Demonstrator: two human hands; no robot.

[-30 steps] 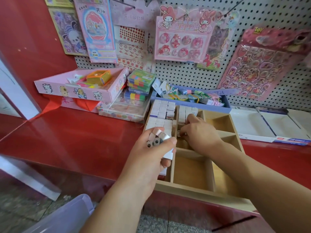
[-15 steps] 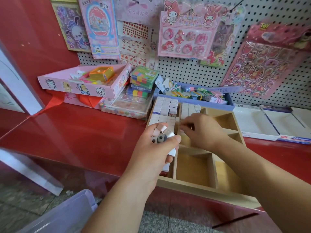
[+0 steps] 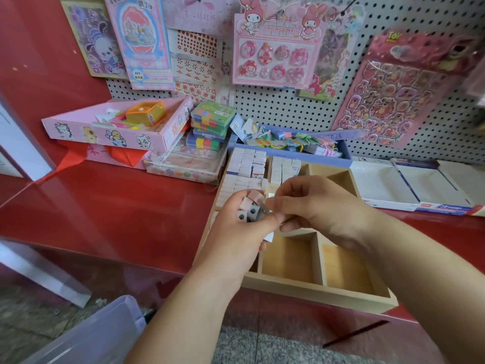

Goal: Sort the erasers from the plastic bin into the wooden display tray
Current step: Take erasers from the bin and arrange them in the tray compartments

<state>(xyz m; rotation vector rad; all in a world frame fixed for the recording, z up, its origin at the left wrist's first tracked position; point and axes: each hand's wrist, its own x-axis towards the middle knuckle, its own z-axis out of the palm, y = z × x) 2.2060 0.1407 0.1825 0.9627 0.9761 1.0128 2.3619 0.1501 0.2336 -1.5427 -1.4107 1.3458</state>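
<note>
My left hand point(image 3: 240, 229) grips a bunch of small wrapped erasers point(image 3: 250, 206) above the left side of the wooden display tray point(image 3: 315, 292). My right hand point(image 3: 312, 206) has come up against it, and its fingertips pinch one eraser at the edge of the bunch. Rows of white erasers point(image 3: 248, 164) fill the tray's far left compartments. The near compartments show bare wood. A corner of the clear plastic bin point(image 3: 86, 337) shows at the bottom left, below the shelf.
The tray sits on a red shelf point(image 3: 118, 206). Behind it stand a blue box of trinkets point(image 3: 291, 145), a pink box point(image 3: 110, 127) and stacked colourful cases point(image 3: 211, 122). White flat boxes point(image 3: 409, 182) lie to the right. Sticker packs hang on the pegboard point(image 3: 288, 103).
My right hand left the tray's far compartment and moved back to my left hand, where it now pinches an eraser in the bunch. My left hand stayed roughly in place.
</note>
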